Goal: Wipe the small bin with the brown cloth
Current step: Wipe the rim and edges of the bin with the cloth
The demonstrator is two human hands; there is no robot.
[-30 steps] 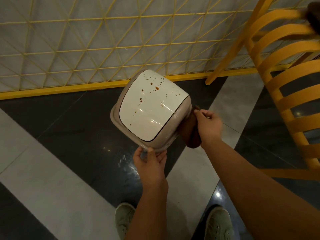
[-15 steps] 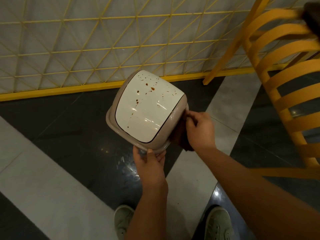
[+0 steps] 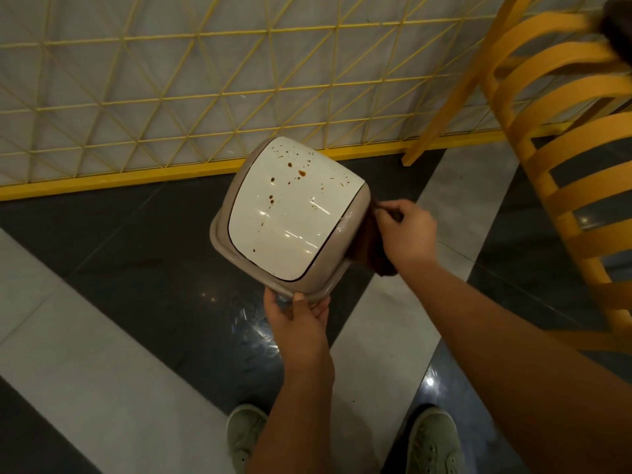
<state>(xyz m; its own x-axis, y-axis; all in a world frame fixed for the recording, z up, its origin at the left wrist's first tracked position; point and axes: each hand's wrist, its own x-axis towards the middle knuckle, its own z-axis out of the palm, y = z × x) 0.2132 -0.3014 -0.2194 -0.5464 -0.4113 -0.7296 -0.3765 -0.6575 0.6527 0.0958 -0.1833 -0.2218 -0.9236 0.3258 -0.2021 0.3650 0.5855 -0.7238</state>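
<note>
The small bin (image 3: 294, 213) is held up above the floor, its white swing lid facing me and spotted with brown stains, its rim beige. My left hand (image 3: 295, 318) grips the bin's near rim from below. The brown cloth (image 3: 371, 246) is pressed against the bin's right side, mostly hidden behind the rim. My right hand (image 3: 405, 230) holds the cloth there, fingers curled round it.
A yellow slatted chair (image 3: 561, 159) stands close on the right. A yellow wire lattice (image 3: 171, 97) with a yellow base bar runs along the wall behind the bin. The glossy floor (image 3: 119, 268) has dark and pale tiles. My two shoes (image 3: 246, 436) show at the bottom.
My right hand has slid the cloth up along the bin's right side. The bin has tilted slightly in my left hand's grip.
</note>
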